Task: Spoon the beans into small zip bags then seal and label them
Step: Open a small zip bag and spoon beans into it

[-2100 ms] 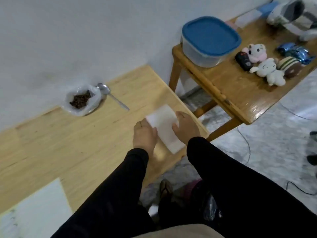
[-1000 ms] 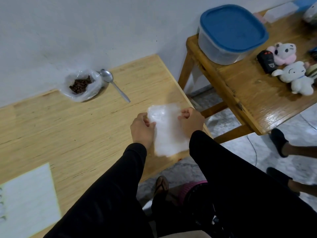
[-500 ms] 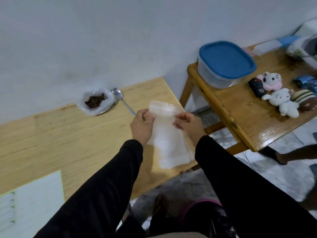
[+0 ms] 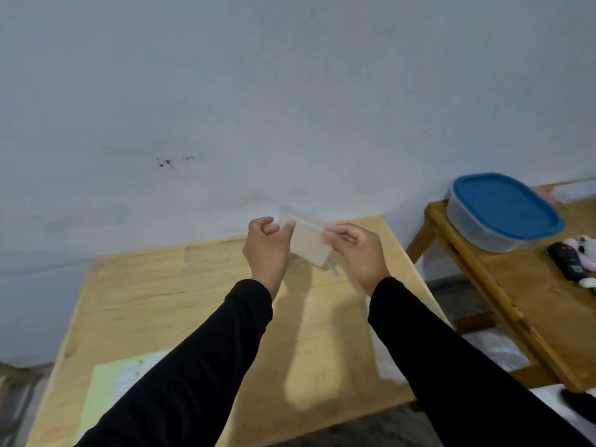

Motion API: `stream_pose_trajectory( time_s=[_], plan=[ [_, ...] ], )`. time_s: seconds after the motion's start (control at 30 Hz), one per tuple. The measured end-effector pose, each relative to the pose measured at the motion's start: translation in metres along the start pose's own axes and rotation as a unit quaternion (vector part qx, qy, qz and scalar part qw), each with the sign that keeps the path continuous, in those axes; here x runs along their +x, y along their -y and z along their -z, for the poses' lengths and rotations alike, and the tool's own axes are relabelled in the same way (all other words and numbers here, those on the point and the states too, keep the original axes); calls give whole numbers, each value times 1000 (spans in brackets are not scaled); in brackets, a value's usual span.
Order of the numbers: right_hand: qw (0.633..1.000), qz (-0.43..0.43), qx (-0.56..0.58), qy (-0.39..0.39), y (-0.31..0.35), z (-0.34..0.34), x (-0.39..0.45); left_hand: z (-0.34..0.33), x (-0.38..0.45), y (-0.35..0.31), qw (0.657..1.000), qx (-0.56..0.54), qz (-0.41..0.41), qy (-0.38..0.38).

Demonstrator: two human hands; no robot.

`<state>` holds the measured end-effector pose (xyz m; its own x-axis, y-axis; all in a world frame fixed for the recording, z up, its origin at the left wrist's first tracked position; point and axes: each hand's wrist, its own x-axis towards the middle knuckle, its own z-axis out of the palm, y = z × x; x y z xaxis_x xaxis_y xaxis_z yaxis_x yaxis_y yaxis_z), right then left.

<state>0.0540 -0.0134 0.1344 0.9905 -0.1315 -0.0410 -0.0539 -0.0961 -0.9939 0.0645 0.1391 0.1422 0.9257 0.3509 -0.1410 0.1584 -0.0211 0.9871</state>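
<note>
Evidently both hands, left hand [image 4: 267, 250] and right hand [image 4: 356, 250], pinch 1 empty zip bag [image 4: 308, 241] between them; opening its mouth seems next.

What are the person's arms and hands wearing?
Both arms are covered by long black sleeves, plain, with no stripes or writing showing. The sleeves fit closely and end at the wrists. The left hand and the right hand are bare: no gloves on either. I can see no rings, watch or bracelet, though the picture is a little blurry.
</note>
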Motion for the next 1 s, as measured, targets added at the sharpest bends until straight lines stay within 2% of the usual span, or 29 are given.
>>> stream_pose_trajectory(
  time_s=[0.13,0.27,0.4,0.6,0.9,1.0],
  plan=[
    [998,22,15,62,0,-47,-6,28,13,11,994,-71,52,64],
    [991,-3,16,131,2,-74,-8,47,24,23,987,-109,63,96],
    [995,-20,18,94,5,-87,6,52,27,30,984,-118,48,121],
    [990,-12,-11,138,6,-79,30,41,37,19,981,-160,63,94],
    [987,5,-5,163,12,-59,48,18,48,12,987,-142,61,52],
    [987,13,-45,153,8,-56,51,12,47,11,991,-119,53,29]
  ],
)
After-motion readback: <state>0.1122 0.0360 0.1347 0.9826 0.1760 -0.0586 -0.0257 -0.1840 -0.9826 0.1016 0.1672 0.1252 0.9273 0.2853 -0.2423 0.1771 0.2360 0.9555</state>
